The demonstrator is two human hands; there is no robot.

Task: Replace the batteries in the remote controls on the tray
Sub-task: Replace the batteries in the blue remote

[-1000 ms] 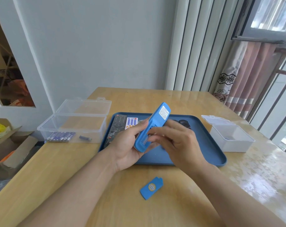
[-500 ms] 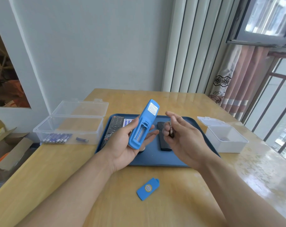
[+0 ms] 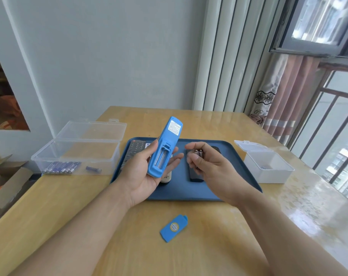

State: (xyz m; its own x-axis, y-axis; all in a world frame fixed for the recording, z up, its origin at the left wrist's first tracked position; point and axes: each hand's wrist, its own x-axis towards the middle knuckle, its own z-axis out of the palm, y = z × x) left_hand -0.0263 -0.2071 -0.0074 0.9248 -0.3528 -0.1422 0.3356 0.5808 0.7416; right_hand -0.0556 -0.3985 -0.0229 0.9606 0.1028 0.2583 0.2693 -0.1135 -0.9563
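Observation:
My left hand (image 3: 141, 172) holds a blue remote (image 3: 165, 146) upright above the blue tray (image 3: 237, 156), its back toward me and its battery bay uncovered and empty. My right hand (image 3: 211, 166), just right of it, pinches two dark batteries (image 3: 198, 153) in its fingertips. The remote's blue battery cover (image 3: 174, 228) lies on the table near me. On the tray lie a grey remote (image 3: 134, 150), a black remote (image 3: 195, 174) and a white remote (image 3: 166, 178), mostly hidden by my hands.
A clear open box (image 3: 77, 154) at the left holds several blue batteries (image 3: 61, 167). A white open box (image 3: 266, 166) stands right of the tray. The wooden table (image 3: 69, 206) ends near a cardboard carton (image 3: 8, 182) on the left.
My right hand has pulled the batteries out of the blue remote and drawn away to the right. The left hand has tilted the remote more upright.

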